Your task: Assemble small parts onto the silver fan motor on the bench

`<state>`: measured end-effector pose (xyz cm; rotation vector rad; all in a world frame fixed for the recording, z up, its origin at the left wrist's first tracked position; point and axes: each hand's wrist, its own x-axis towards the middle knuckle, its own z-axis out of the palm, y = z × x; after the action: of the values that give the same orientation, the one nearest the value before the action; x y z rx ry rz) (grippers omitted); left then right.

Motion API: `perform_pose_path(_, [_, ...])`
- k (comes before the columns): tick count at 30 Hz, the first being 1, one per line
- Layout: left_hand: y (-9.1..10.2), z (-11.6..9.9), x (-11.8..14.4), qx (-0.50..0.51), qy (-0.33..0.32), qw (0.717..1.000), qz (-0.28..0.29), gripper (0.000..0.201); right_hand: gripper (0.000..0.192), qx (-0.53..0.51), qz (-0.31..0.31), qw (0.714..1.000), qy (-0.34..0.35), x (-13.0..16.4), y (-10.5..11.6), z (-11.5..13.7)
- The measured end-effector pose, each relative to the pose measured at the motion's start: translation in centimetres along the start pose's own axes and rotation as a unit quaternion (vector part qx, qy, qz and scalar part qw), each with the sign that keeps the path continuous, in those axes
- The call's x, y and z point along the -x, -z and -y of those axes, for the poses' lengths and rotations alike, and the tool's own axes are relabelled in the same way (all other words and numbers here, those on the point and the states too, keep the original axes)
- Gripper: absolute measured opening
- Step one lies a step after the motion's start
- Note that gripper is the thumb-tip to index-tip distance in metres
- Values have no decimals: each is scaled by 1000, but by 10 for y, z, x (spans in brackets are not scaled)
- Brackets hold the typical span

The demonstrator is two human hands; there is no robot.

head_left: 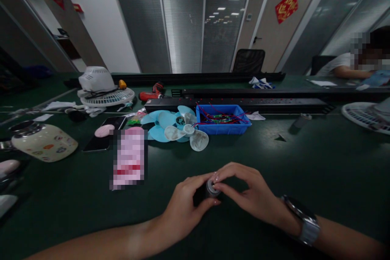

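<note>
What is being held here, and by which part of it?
A small grey cylindrical part, seemingly a motor, pinched between both hands: left hand around its dark body, right hand fingertips on its top end.

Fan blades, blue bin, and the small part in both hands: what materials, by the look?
Fan blades: likely plastic, glossy, some blue, some translucent white. Blue bin: likely moulded plastic, uniform colour, thin walls. Small cylindrical part between left hand and right hand: grey, dull sheen, possibly metal; too small to tell.

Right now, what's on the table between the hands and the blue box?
In the head view, fan blades lie just left of the line from the hands' small round part to the blue box; otherwise bare green table.
</note>
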<state>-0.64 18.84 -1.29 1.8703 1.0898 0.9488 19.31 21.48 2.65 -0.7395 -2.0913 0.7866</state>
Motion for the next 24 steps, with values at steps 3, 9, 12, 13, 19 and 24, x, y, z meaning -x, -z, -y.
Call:
perform_pose_path(3, [0, 1, 0, 3, 3, 1000, 0, 46, 16, 4, 4, 1000, 3, 1, 0, 2])
perform_pose_path(9, [-1, 1, 3, 10, -3, 1000, -4, 60, 34, -25, -19, 999, -39, 7, -7, -4])
perform_pose_path(12, [1, -3, 6, -20, -42, 998, -32, 74, 56, -59, -21, 992, -105, 12, -11, -13])
perform_pose_path(13, [2, -4, 7, -34, -56, 997, -39, 75, 61, -69, -12, 989, -131, 13, -12, -15])
perform_pose_path(19, [10, -11, 11, -86, -74, 993, 16, 69, 46, -114, 45, 978, -169, 12, -13, -16])
perform_pose_path(24, [11, -12, 7, -74, -75, 994, 21, 54, 39, -115, 49, 979, -162, 10, -14, -14])
